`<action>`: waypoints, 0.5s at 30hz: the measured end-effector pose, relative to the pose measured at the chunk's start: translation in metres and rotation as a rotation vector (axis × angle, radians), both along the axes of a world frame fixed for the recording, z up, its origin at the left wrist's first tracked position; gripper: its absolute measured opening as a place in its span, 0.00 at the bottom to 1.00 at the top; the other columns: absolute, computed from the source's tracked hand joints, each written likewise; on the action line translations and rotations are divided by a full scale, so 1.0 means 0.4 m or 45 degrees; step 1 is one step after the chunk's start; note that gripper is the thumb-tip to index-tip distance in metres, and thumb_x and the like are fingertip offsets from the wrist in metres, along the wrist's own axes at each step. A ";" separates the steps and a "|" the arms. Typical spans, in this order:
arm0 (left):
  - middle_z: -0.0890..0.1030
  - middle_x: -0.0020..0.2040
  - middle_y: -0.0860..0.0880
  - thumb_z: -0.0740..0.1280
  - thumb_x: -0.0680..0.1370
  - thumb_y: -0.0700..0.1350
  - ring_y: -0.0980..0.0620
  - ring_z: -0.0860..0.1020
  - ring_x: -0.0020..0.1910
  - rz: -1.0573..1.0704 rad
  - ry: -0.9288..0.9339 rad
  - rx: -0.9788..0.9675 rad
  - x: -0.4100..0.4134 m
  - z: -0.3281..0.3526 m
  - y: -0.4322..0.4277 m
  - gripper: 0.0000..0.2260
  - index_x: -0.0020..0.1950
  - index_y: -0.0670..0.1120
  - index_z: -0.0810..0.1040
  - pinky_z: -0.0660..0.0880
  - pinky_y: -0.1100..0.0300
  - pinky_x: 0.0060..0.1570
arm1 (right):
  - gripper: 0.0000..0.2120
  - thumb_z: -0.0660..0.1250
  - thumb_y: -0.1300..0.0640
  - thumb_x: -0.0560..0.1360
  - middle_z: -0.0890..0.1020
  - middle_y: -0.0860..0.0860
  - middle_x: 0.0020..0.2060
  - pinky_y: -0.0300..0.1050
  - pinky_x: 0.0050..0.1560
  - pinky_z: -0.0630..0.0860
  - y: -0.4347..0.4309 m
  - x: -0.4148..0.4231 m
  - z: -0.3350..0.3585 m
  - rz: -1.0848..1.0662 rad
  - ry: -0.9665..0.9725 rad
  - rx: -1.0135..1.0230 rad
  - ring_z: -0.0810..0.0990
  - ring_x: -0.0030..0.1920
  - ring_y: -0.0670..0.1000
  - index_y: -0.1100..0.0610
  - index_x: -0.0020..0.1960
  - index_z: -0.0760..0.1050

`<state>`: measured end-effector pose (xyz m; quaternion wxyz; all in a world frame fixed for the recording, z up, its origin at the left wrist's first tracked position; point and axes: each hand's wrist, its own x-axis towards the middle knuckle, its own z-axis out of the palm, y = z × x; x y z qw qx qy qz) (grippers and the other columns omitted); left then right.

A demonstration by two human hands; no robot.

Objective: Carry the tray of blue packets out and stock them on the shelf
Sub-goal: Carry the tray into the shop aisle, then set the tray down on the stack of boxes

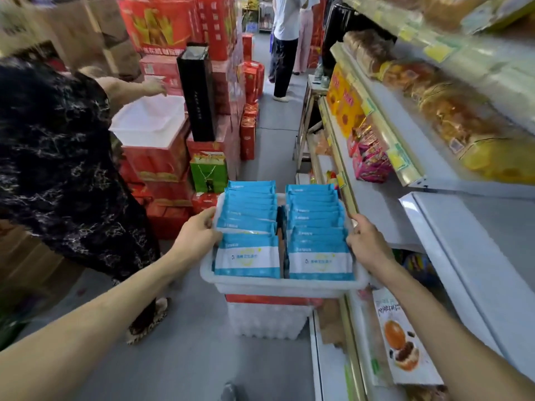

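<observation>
Your left grip (199,235) and right grip (367,241) each clasp an opposite side rim of the white tray (278,286). The tray is in front of you in the aisle, above a red box (269,300) and a white crate (266,322). I cannot tell whether it rests on them.

The blue packets (249,227) stand upright in two rows, unsecured. Tilt the tray and they are likely to spill. The shelf (434,227) edge lies just beside your right grip, and a knock there would jar the load.

A person in a dark dress (63,169) stands near on your left, narrowing the passage. Farther on, bystanders (285,39) obstruct the aisle.
</observation>
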<state>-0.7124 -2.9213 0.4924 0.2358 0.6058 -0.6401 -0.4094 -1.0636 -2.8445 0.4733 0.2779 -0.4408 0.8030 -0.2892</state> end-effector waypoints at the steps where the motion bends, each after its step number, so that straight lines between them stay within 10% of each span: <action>1: 0.81 0.35 0.61 0.67 0.71 0.33 0.62 0.79 0.38 -0.018 -0.026 0.005 -0.006 -0.013 -0.025 0.24 0.53 0.62 0.75 0.75 0.56 0.42 | 0.33 0.64 0.59 0.75 0.80 0.51 0.66 0.57 0.56 0.80 -0.018 -0.002 -0.013 -0.003 -0.007 0.009 0.81 0.59 0.56 0.44 0.78 0.63; 8: 0.82 0.55 0.58 0.66 0.64 0.46 0.51 0.80 0.56 -0.113 -0.065 0.139 -0.017 -0.141 -0.187 0.38 0.76 0.59 0.69 0.80 0.48 0.57 | 0.33 0.62 0.66 0.80 0.79 0.50 0.58 0.44 0.37 0.72 -0.137 -0.037 -0.078 0.014 -0.049 0.082 0.77 0.46 0.47 0.44 0.79 0.59; 15: 0.81 0.58 0.59 0.66 0.71 0.34 0.54 0.79 0.59 -0.186 0.005 0.217 -0.065 -0.139 -0.259 0.30 0.68 0.57 0.71 0.79 0.50 0.60 | 0.38 0.65 0.66 0.78 0.68 0.49 0.77 0.61 0.64 0.78 -0.219 -0.053 -0.138 0.029 -0.095 0.093 0.73 0.71 0.55 0.38 0.78 0.57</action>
